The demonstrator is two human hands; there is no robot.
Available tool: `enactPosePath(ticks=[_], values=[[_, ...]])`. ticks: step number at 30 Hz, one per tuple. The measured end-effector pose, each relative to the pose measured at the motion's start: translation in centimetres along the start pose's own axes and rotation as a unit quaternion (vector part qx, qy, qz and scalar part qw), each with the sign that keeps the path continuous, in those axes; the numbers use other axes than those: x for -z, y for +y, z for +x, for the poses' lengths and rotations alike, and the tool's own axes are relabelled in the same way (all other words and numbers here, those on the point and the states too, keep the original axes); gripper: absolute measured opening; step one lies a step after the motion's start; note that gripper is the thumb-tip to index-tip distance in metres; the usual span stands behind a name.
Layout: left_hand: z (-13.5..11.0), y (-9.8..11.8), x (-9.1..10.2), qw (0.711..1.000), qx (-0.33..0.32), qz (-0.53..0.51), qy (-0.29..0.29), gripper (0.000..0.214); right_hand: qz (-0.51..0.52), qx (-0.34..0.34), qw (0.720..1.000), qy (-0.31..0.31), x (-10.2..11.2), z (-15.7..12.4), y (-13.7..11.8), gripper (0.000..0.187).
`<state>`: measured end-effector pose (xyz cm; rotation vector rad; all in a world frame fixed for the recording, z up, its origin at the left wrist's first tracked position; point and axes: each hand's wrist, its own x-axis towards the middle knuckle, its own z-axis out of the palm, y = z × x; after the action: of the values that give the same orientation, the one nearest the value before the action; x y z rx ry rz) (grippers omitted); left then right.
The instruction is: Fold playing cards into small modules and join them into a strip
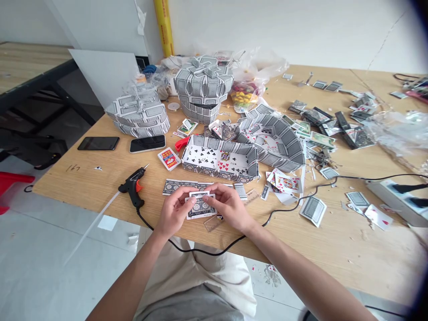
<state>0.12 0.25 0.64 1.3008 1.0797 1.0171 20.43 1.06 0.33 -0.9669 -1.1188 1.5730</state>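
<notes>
Between them, my left hand (176, 209) and my right hand (227, 206) grip playing cards (199, 209) with dark patterned backs, one card sticking up behind another. Both thumbs press on the near face, while the fingers behind are partly hidden. Just beyond lies a row of patterned card strips (180, 187) on the table. Farther back stands an open rectangular box (207, 157) made of playing cards, its inside showing clubs and hearts. A clear ruler (211, 224) lies partly under my right hand. To the left rests a black glue gun (133, 187) with a white glue stick in it.
Two phones (148, 143) (98, 143) and a red-blue card pack (169, 158) lie at left. Lidded card baskets (203, 84) (138, 113) and an open card tray (284, 142) stand behind. A black cable (274, 214) runs across to a power strip (397, 200). Loose cards (313, 210) litter the right side.
</notes>
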Motion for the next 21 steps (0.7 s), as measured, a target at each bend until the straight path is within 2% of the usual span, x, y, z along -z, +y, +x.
enactPosePath(ticks=[10, 21], values=[[0.07, -0.65, 0.21, 0.996, -0.053, 0.068, 0.030, 0.019, -0.026, 0.034, 0.999, -0.006, -0.20, -0.23, -0.14, 0.017], [-0.23, -0.42, 0.66, 0.995, -0.067, 0.069, 0.001, 0.021, -0.042, 0.030, 0.999, -0.002, -0.18, -0.29, -0.45, 0.019]])
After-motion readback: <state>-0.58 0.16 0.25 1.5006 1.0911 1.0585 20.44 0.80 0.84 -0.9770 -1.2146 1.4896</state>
